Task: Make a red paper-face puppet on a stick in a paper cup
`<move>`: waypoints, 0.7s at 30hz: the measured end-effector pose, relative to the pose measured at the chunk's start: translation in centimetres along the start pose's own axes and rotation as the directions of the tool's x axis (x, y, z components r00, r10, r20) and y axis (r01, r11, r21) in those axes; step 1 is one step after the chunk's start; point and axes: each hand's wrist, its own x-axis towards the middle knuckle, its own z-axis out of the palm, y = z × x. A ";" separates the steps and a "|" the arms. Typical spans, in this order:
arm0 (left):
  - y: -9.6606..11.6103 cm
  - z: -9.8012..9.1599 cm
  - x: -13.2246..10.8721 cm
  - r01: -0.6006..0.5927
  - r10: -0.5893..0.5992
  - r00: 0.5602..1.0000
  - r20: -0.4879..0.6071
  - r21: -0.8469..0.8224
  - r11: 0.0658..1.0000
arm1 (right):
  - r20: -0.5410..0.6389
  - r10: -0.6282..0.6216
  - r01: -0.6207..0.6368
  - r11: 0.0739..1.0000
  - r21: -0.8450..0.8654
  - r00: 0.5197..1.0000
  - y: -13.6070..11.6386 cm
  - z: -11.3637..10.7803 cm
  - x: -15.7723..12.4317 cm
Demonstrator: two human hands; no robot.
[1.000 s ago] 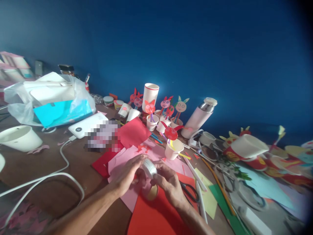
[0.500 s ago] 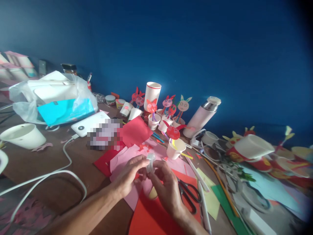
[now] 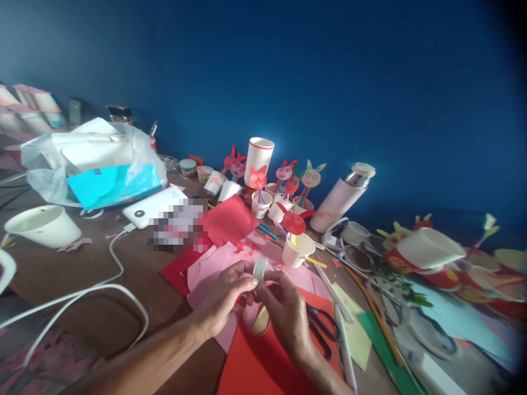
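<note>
Both my hands meet over the pink paper near the table's front. My left hand and my right hand pinch a small roll of clear tape between their fingertips, held on edge. Under the hands lies a red sheet with a small round yellowish piece on it. Black scissors rest just right of my right hand. A white paper cup with a red paper face on a straw stands just beyond the tape.
Several paper cups with animal faces stand at the back by a tall white cup and a pink flask. A white cable, a white bowl and a bagged box lie left. Cups, glasses and coloured paper crowd the right.
The tape roll has turned from lying flat-faced toward me to standing on edge between my fingertips, and my hands have drifted slightly right and up. The view shifted a little.
</note>
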 end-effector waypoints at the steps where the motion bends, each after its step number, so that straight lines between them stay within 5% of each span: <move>1: 0.0 0.0 0.0 -0.012 0.012 1.000 -0.015 0.017 1.000 | 0.025 0.017 -0.018 0.999 0.032 1.000 -0.1 -0.1 0.0; 4: 0.2 -0.3 0.3 -0.044 0.043 0.997 -0.066 -0.002 0.999 | 0.079 -0.023 0.016 0.995 0.094 0.997 -0.3 -0.6 0.2; 9: 0.5 -0.9 0.6 -0.038 0.038 0.998 -0.043 0.001 0.999 | -0.111 -0.200 0.198 0.980 -0.031 0.973 -0.3 -1.9 1.0; 14: 0.3 -0.6 0.4 -0.002 0.002 0.998 0.065 0.006 1.000 | 0.250 -0.348 0.410 0.869 -0.276 0.904 -0.3 -2.7 1.6; 21: 0.3 -0.5 0.5 0.060 -0.055 0.992 0.111 -0.041 0.997 | 0.176 -0.286 0.331 0.878 -0.346 0.942 1.0 -2.3 1.2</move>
